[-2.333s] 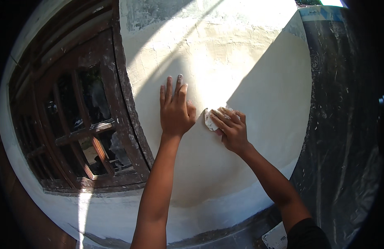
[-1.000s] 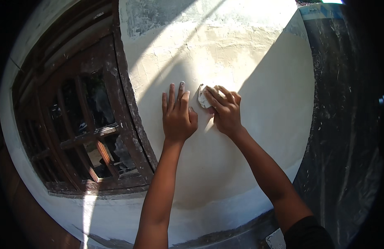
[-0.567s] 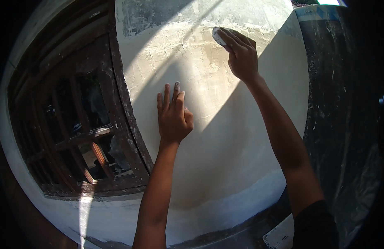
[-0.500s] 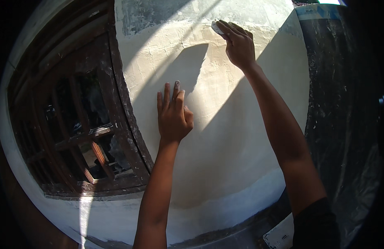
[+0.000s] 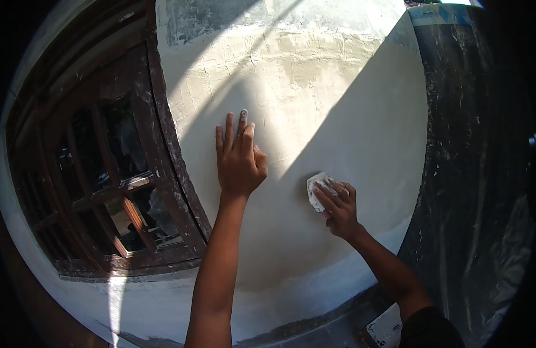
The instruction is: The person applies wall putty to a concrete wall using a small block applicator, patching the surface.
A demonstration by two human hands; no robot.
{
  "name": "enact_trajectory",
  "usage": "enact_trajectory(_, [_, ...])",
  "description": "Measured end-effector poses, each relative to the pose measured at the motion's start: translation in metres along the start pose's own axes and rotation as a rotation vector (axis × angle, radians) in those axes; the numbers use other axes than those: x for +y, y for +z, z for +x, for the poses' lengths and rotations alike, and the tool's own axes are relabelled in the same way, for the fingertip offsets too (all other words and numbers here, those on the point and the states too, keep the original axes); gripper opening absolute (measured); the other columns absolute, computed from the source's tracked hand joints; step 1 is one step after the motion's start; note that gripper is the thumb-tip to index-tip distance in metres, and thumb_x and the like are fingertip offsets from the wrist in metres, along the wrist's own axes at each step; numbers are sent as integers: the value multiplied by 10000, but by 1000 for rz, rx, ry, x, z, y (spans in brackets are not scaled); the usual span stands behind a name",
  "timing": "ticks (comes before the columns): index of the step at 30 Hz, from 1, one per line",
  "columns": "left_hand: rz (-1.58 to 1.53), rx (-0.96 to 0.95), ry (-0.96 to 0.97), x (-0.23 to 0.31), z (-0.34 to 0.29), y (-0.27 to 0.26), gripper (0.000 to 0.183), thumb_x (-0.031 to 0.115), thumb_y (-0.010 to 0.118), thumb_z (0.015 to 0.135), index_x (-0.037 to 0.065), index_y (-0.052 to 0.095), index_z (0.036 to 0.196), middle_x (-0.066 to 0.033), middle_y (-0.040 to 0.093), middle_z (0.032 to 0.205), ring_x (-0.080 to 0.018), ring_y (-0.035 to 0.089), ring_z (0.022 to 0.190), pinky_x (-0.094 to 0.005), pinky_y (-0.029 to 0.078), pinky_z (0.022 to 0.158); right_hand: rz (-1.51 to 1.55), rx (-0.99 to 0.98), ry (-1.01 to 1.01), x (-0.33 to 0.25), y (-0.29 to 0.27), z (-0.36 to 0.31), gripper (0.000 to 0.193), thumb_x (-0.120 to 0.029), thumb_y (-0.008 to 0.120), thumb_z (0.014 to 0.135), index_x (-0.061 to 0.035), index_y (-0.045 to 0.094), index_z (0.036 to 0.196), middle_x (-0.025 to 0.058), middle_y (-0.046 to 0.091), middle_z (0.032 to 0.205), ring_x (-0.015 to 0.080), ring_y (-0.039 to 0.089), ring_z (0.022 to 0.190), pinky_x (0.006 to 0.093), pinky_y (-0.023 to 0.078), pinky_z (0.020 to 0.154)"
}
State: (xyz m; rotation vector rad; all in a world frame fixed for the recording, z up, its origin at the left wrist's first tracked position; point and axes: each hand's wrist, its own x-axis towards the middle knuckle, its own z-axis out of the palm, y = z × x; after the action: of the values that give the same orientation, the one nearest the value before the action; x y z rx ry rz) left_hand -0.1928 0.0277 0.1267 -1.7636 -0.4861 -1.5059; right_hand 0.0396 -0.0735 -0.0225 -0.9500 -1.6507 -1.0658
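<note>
Against a cream-coloured plastered wall [image 5: 372, 116], a crumpled white pad of paper or cloth [image 5: 314, 187] sits low and right of the left hand [image 5: 239, 165], within the shaded part. The right hand [image 5: 337, 207] has its grip clamped on this pad, fingers laid across its outer face, and seems to press it to the plaster. The left hand holds nothing: its palm faces the wall, the longer fingers point upward slightly apart, and pale residue marks the tips.

For this rubbing step, I judge that the pad should lie flat under evenly spread fingers, since a lifted edge or a single hard fingertip could score the finish. Light, overlapping strokes would suit the smooth lower part; the ridged band higher up likely calls for more passes. The left palm looks best used as a steady brace, clear of the pad's path.

Sunlight slants across the upper plaster, with a diagonal shadow edge running down toward the pad; above lies a rough grey strip. To the left stands a dark brown wooden window [image 5: 143, 110] with glass panes, and to the right hangs black glossy sheeting [image 5: 476, 151]. A pale flat object [image 5: 385, 326] rests near the black sleeve [image 5: 431, 332].
</note>
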Motion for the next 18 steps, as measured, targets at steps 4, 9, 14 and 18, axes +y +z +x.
enact_trajectory(4, [8, -6, 5, 1, 0, -2, 481, 92, 521, 802, 18, 525, 1278, -208, 500, 1480, -426, 370, 1443, -585, 224, 1202, -64, 442, -44, 51, -33, 159, 419, -62, 526, 943, -102, 623, 1349, 111, 666, 1312, 295, 585, 1265, 439, 373, 1026])
enact_trajectory(9, [-13, -16, 6, 6, 2, 1, 483, 94, 521, 804, 10, 527, 1280, -202, 498, 1484, -422, 363, 1448, -584, 220, 1204, -138, 453, 78, 107, -26, 269, 418, -68, 521, 936, -117, 628, 1338, 81, 650, 1342, 297, 572, 1285, 448, 382, 1052])
enact_trajectory(14, [11, -20, 6, 1, 1, -3, 491, 102, 520, 806, 4, 528, 1287, -196, 493, 1491, -416, 354, 1454, -583, 214, 1206, -266, 417, 223, 63, 35, 273, 418, -106, 571, 945, -116, 603, 1362, 78, 611, 1396, 281, 546, 1313, 431, 356, 1056])
enact_trajectory(18, [21, -23, -7, -1, -3, -4, 479, 99, 512, 803, 2, 535, 1272, -200, 502, 1482, -410, 359, 1454, -579, 214, 1209, -217, 316, 114, 23, 33, 252, 506, -59, 589, 849, -65, 584, 1355, 98, 643, 1349, 266, 579, 1272, 443, 396, 966])
